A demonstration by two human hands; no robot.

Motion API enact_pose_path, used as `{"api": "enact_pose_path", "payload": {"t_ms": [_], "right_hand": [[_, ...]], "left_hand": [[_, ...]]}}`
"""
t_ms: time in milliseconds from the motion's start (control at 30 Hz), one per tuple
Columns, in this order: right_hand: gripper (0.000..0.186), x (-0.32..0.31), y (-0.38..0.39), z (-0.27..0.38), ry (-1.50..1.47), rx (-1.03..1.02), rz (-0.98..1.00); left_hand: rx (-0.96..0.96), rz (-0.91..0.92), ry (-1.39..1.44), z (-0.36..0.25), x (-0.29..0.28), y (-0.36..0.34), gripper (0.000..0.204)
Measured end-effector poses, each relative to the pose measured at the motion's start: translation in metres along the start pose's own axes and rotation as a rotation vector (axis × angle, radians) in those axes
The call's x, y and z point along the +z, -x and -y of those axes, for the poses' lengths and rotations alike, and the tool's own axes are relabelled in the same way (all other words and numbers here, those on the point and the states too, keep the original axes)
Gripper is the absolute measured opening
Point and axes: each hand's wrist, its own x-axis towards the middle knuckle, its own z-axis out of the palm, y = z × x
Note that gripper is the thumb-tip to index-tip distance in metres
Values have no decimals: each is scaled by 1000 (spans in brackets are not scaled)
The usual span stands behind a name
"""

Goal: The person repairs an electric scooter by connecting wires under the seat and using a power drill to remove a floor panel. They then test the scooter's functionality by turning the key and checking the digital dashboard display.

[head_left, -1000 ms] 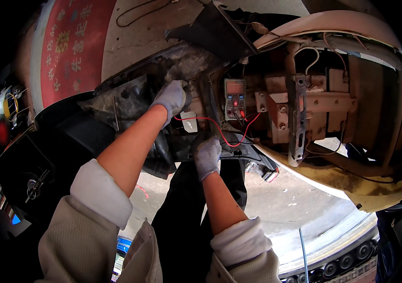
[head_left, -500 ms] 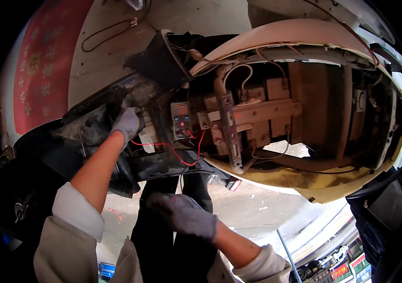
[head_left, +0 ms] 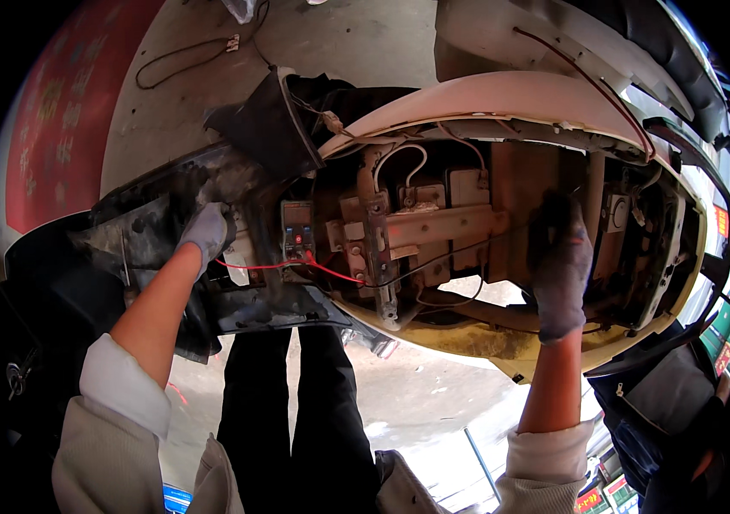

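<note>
My left hand (head_left: 208, 233), in a grey glove, is closed at the left part of the opened scooter body, beside a pale metal plate (head_left: 237, 248). A red test lead (head_left: 335, 272) runs into it; the probe itself is hidden by the fingers. My right hand (head_left: 563, 283), in a dirty grey glove, reaches into the body's right half, by a brown panel (head_left: 515, 180). Its fingers are closed, and a black test lead (head_left: 442, 257) stretches to it. Both leads come from a multimeter (head_left: 297, 231) standing between the hands, left of the batteries (head_left: 465, 190).
A rusty metal bracket (head_left: 378, 244) crosses the battery bay. Cream body panels (head_left: 502, 96) curve round the opening, and a dark flap (head_left: 266, 124) sticks up at its far left. A red mat (head_left: 69, 111) and a loose cable (head_left: 178, 60) lie on the floor beyond.
My right hand has swung from in front of my legs up and right into the body, drawing the black lead across the batteries. My left hand keeps its place; the view has shifted slightly.
</note>
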Motion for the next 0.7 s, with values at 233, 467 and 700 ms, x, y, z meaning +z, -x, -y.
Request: {"api": "enact_pose_path", "payload": {"t_ms": [233,467,700], "right_hand": [[30,30,-3,-4,-985,665,201],[29,67,14,-32,-1299,552,190],[26,67,9,-21,-1102,348,253]], "left_hand": [[-47,-43,131,6,-7,1,33],[11,-135,-509,-51,9,54,30],[95,-233,-473,-35,8,50,35]]}}
